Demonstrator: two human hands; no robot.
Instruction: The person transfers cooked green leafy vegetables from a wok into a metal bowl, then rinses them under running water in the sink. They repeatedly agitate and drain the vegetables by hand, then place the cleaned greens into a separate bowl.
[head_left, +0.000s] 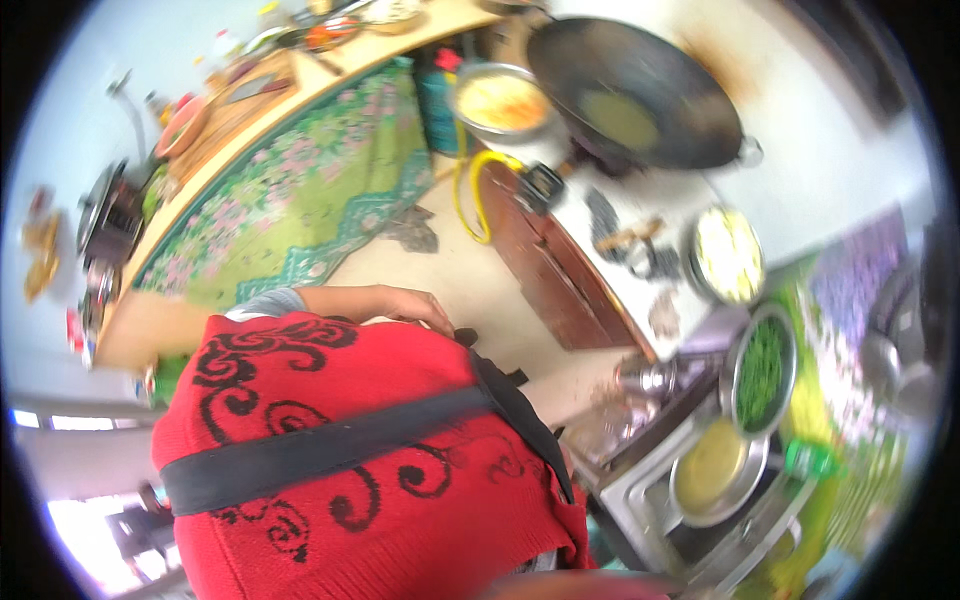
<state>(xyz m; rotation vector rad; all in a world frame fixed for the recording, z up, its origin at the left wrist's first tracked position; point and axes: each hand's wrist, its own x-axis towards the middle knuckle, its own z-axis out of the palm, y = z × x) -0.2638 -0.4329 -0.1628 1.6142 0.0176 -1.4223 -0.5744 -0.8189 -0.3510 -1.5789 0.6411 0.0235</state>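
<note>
My left hand (420, 306) hangs beside a red knitted garment (360, 450) with black scroll patterns. Its fingers curl downward and are partly hidden, so I cannot tell if they hold anything. It touches no worktop. Along the bottom edge a blurred strip looks like my right arm or hand (585, 586); its fingers cannot be made out. Ahead, a large dark wok (637, 94) sits on a burner with yellowish liquid (619, 118) in it. Beside it stands a metal bowl of yellow-orange food (502, 103).
A white worktop (664, 319) bears a bowl of pale cut pieces (729, 255). Nearby stand a bowl of chopped greens (763, 375) and a pan of yellow liquid (711, 461). A yellow hose (476, 199) loops above the floor. A cleaver (251, 88) lies on the far counter.
</note>
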